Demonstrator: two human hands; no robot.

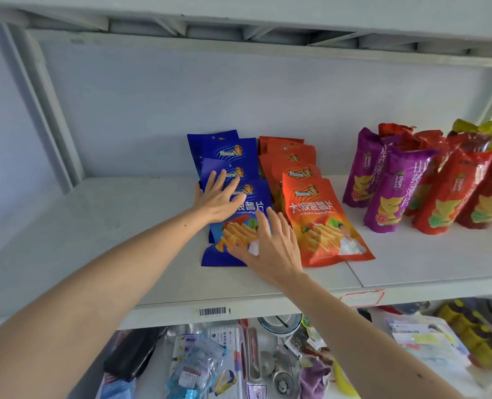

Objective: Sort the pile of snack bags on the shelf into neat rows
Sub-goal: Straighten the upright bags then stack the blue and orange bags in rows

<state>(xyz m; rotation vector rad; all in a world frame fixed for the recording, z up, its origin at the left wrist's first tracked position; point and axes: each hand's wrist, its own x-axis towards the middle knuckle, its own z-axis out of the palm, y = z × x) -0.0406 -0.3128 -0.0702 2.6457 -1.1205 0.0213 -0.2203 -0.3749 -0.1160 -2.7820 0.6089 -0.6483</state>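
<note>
Head view: our left hand [216,197] and right hand [270,249] lay flat, fingers spread, gripping nothing, pressing the blue bags [233,180] into a row beside the orange bags [311,203]. We judged even pressure best; open shelf [100,226] lay left, its front edge near.

White metal shelving unit against a pale wall, evenly lit.
The shelf board [66,226] is white, with a seam toward the right and a barcode label [212,311] on its front edge. A grey upright post [46,110] stands at left; braced framing [239,30] runs overhead. A lower tier [239,364] holds cluttered sundries.
</note>
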